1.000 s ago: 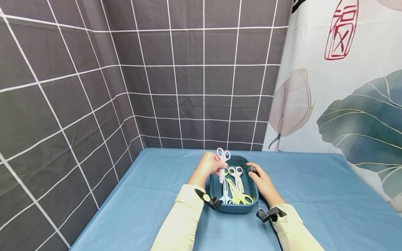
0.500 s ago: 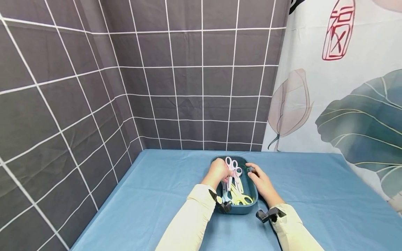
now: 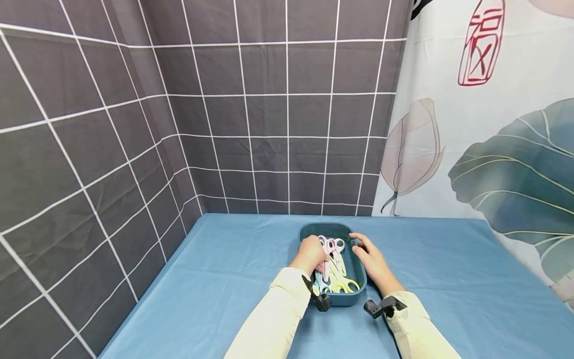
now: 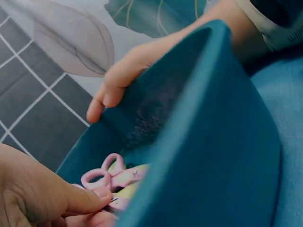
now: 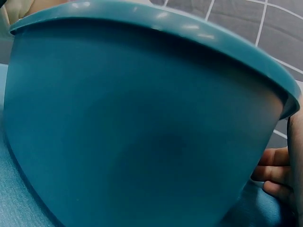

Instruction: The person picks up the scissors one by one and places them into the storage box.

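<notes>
My left hand (image 3: 309,253) is inside the teal plastic bin (image 3: 338,300), pinching a pair of pale pink scissors (image 3: 326,269) between thumb and fingers. Its finger loops point away from me, also visible in the left wrist view. Beside it lies another pink-handled pair of scissors (image 3: 339,249). Yellow scissors (image 3: 344,284) and light blue scissors (image 3: 321,283) lie toward the near end. At the bin's right side my right hand (image 3: 375,263) grips the wall, with some fingers over the rim and others against the outside (image 5: 277,170). My left hand hides part of the bin's left side.
The bin stands on a table with a blue cloth (image 3: 242,259). A dark grey grid curtain (image 3: 269,149) hangs behind and to the left. A white curtain with leaf prints (image 3: 417,164) hangs at the right. Each wrist carries a black camera mount (image 3: 386,306).
From above the bin's left edge, my left hand has moved right and down into it, lowering the pink scissors among the others. The right hand has stayed at the rim.
</notes>
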Motion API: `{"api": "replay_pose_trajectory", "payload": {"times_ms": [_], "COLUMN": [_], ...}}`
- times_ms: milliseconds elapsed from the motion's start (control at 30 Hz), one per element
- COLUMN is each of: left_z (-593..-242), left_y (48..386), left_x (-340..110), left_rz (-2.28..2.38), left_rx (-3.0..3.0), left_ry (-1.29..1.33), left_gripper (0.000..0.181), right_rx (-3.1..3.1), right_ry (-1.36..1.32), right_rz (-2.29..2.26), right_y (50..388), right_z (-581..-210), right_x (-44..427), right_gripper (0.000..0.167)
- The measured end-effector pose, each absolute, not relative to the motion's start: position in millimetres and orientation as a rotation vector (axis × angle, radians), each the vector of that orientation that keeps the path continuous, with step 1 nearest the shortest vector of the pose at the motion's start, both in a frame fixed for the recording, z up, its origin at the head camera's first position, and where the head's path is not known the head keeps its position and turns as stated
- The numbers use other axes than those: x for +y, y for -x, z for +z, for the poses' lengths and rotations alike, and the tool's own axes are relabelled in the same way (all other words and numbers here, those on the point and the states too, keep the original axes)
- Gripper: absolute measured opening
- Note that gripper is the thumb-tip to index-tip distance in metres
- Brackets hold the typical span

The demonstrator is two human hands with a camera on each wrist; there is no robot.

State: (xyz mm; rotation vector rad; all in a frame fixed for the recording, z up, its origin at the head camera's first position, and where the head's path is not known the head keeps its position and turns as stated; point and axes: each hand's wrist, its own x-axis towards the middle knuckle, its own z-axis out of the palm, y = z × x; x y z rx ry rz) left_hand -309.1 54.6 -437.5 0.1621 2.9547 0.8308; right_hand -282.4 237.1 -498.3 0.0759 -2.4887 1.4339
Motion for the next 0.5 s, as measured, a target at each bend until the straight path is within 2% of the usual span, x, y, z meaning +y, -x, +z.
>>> {"api": "replay_pose_trajectory", "payload": {"times_ms": [233, 367, 500], "left_z": [-440.8, -434.1, -418.9], "left_y": [306.5, 304.2, 304.7], "left_x": [50.5, 48.3, 34.2], "left_rz": [0.486, 0.627, 0.956], "left_rx": [3.223, 3.205, 3.049], "left_ry": [-0.377, -0.397, -0.471], "left_gripper": [0.014, 0.018, 0.021], "right_rx": [-2.488, -2.484, -2.466], "right_ry": [-0.099, -0.098, -0.119], "right_rz": [1.430, 1.446, 1.438], "right_y": [284.6, 283.6, 282.0], "right_z": [-499.0, -499.7, -496.9], "right_x": [236.3, 238.5, 243.3], "right_gripper": [0.039, 0.040, 0.042]}}
